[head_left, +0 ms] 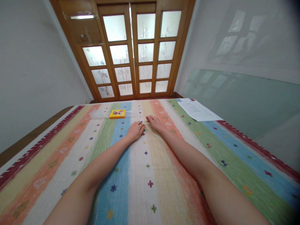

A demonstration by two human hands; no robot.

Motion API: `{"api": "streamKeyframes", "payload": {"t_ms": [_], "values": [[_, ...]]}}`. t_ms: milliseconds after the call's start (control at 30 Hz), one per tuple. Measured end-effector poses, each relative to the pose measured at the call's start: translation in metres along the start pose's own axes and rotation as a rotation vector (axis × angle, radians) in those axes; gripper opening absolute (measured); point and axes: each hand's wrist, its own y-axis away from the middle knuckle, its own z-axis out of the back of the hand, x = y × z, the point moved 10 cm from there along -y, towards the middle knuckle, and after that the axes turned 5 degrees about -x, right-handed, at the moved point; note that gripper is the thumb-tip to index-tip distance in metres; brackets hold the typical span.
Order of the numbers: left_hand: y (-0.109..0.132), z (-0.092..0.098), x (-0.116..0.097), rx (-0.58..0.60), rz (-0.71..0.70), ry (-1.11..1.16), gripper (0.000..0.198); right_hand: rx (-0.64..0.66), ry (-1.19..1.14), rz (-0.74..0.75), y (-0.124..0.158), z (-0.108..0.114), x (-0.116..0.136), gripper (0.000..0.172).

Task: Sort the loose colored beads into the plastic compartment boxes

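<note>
My left hand [136, 130] rests palm down on the striped tablecloth [140, 175], its fingers lightly bent and nothing visible in them. Close by on the right, my right hand [154, 122] lies on its side on the cloth, with loosely bent fingers pointing toward the left hand. A small gap separates the two hands. Beyond my left hand, a little to its left, is a flat yellow box [117, 114] with a printed picture on top. It touches neither hand. Clear plastic [97, 114] spreads out around the box.
Printed white paper sheets [199, 111] lie at the far right of the table. A glass panel [234, 97] leans along the right wall. Beyond the table's far edge are wooden doors [134, 56] with frosted panes. A brown wooden edge [35, 132] runs along the left side.
</note>
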Motion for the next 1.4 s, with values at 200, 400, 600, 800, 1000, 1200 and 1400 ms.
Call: {"api": "streamKeyframes", "payload": {"t_ms": [200,400,600,800,1000,1200,1400], "values": [[0.006,-0.001,-0.011,-0.014,0.0,-0.041,0.038,-0.004,-0.031,-0.001,0.001,-0.001,-0.001,0.036],[0.002,-0.008,-0.019,-0.027,0.061,-0.154,0.026,-0.01,0.003,0.016,0.003,0.001,0.006,0.034],[-0.011,-0.007,-0.015,-0.035,0.103,-0.214,0.02,0.013,0.072,0.035,0.007,0.003,0.019,0.033],[-0.011,-0.008,-0.013,-0.015,0.12,-0.232,0.021,0.009,0.1,0.017,0.007,0.005,0.021,0.032],[-0.009,-0.004,-0.004,-0.03,0.166,-0.25,0.019,0.011,0.088,0.034,0.007,0.005,0.02,0.032],[-0.009,-0.003,0.003,-0.02,0.148,-0.15,0.015,0.016,0.103,0.033,0.008,0.004,0.019,0.033],[-0.007,-0.003,0.011,-0.046,0.211,-0.109,0.023,0.026,0.117,0.022,0.008,0.004,0.021,0.031]]}}
